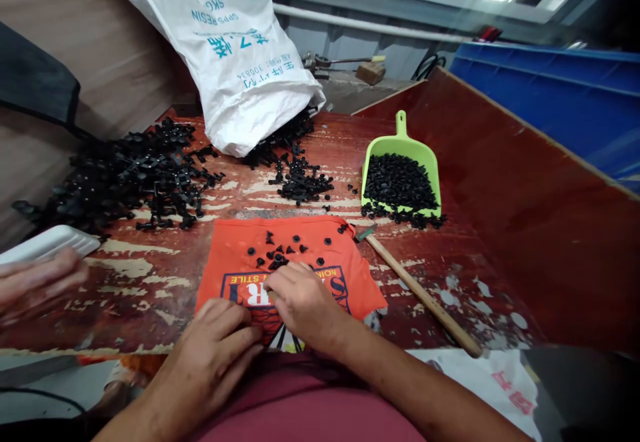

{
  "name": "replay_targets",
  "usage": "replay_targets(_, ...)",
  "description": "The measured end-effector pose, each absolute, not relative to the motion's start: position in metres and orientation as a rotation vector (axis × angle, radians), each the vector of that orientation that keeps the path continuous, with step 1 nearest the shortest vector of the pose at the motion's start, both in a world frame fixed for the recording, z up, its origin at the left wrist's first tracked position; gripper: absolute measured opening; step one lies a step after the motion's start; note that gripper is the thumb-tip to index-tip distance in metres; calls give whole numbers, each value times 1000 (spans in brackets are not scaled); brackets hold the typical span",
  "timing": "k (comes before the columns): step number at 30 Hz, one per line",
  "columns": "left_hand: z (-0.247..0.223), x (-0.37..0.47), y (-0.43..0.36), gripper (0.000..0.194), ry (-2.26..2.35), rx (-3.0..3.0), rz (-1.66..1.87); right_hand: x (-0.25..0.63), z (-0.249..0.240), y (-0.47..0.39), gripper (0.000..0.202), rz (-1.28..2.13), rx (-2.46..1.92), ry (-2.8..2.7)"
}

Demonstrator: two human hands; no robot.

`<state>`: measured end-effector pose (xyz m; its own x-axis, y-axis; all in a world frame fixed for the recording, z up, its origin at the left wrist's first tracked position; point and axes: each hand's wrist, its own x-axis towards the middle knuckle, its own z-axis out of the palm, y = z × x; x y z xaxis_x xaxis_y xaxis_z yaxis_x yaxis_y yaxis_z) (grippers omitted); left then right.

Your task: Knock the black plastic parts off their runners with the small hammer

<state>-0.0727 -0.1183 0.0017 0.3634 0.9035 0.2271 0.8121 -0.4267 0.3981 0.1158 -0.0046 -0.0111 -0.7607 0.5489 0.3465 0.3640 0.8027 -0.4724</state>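
Observation:
An orange printed cloth (215,255) lies on the worn red tabletop right in front of me. Small black plastic pieces (277,262), shaped like little caps with stems, are scattered across its upper half. My right hand (303,302) rests over the cloth, its fingers curled together just below the closest pieces; what they hold, if anything, is hidden. At the cloth's lower left edge, my left hand (215,345) has its fingers bent and pressed together, with their tips partly out of sight. I cannot make out anything in it.
A green dustpan (401,132) full of black pieces stands right, above a wooden-handled hammer (425,289). Black parts (125,175) are heaped left; a white sack (240,49) spills more. Another person's hand (45,285) holds a white tray-like object (50,242). A wooden board (500,222) walls the right.

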Motion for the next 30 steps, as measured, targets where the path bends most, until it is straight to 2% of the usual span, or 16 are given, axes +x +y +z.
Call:
replay_targets(5,12,-90,-67,18,1815,2295,792,130,-2,19,25,417,-732,-2515)
replay_targets(11,-4,-100,-7,24,1785,2321,559,121,-5,37,16,273,-671,-2651)
replay_targets(16,11,-103,-28,22,1949,2235,587,127,-4,33,20,273,-722,-2624)
replay_targets(20,12,-91,-58,17,1865,2191,551,141,-3,18,23,288,-673,-2601)
replay_targets(25,5,-82,-65,18,1862,2242,463,149,-12,2,30,25,-604,-2640)
replay_targets(30,16,-71,-39,23,1921,2274,346,154,-13,-14,32,-65,-455,-2712)
